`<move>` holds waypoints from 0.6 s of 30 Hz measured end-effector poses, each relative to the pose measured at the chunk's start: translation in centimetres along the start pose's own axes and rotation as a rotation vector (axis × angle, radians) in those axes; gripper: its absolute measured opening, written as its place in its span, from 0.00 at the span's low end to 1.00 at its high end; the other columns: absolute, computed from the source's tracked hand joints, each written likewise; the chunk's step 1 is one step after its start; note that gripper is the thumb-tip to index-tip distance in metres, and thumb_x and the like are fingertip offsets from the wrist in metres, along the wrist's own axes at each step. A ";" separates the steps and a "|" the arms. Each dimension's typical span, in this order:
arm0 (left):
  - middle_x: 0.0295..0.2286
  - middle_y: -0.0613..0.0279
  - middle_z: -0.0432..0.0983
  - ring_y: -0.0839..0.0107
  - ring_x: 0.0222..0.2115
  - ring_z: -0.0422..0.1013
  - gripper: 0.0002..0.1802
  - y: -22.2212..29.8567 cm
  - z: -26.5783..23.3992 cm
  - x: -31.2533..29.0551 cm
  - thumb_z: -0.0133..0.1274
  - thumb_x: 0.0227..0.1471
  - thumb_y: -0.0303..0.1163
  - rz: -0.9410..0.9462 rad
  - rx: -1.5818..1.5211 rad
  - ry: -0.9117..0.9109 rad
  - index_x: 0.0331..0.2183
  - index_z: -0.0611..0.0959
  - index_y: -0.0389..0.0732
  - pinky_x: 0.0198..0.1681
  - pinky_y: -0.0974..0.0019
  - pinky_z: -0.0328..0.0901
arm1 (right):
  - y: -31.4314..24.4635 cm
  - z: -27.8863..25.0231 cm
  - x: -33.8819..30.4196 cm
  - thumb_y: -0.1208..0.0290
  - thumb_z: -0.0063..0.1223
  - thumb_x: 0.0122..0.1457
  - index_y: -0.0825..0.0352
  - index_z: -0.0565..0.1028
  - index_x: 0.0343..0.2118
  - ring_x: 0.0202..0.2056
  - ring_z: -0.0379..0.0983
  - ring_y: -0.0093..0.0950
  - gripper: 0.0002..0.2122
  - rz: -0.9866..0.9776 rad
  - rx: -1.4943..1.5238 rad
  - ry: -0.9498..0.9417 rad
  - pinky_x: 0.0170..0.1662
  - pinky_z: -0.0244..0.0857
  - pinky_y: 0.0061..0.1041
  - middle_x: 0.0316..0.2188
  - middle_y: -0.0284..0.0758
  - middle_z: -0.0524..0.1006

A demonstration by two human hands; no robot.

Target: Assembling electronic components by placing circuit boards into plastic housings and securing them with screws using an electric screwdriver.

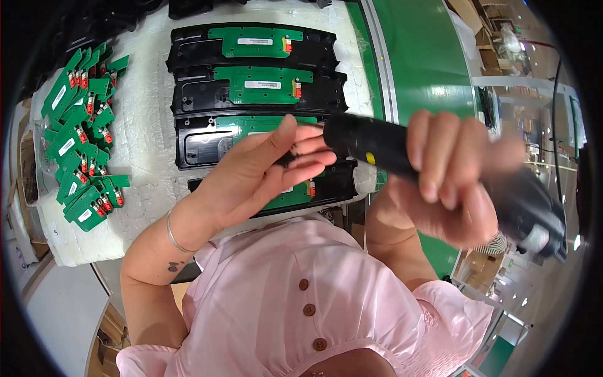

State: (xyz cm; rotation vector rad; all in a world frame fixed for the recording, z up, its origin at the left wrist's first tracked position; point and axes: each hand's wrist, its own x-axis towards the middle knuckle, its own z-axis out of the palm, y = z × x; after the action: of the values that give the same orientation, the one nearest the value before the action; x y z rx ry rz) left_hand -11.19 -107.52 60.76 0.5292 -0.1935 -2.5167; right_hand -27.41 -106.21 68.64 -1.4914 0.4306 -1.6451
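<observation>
My right hand [449,173], partly blurred by motion, is wrapped round a black electric screwdriver [386,146] with a yellow dot on its side. The tool lies nearly level, its narrower end pointing left at the fingers of my left hand [260,163]. My left hand is cupped, thumb raised, round small dark pieces [286,158] that look like screws. Beneath that hand are a black plastic housing [204,149] and a nearer one [342,182], each with a green circuit board. My left hand and forearm partly hide both.
Two more black housings [188,50] with green boards and red connectors lie farther back in the same column. A heap of loose green circuit boards [81,141] covers the left of the white foam-like work surface [147,81]. Dark parts [94,16] are piled at the far left.
</observation>
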 end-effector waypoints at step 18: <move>0.30 0.56 0.74 0.71 0.30 0.73 0.11 -1.2 -1.5 0.0 0.48 0.51 0.31 -0.173 0.306 -0.025 0.36 0.73 0.35 0.34 0.74 0.69 | 4.1 -2.8 -1.1 0.77 0.38 0.42 0.68 0.63 0.32 0.14 0.54 0.22 0.11 0.256 -0.304 0.287 0.24 0.56 0.25 0.13 0.31 0.59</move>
State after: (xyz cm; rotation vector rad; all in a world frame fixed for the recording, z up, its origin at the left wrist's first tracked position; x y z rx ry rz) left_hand -11.16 -106.57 59.11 0.6590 -0.5719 -2.6788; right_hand -28.69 -108.52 64.31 -1.3460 1.0254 -1.6410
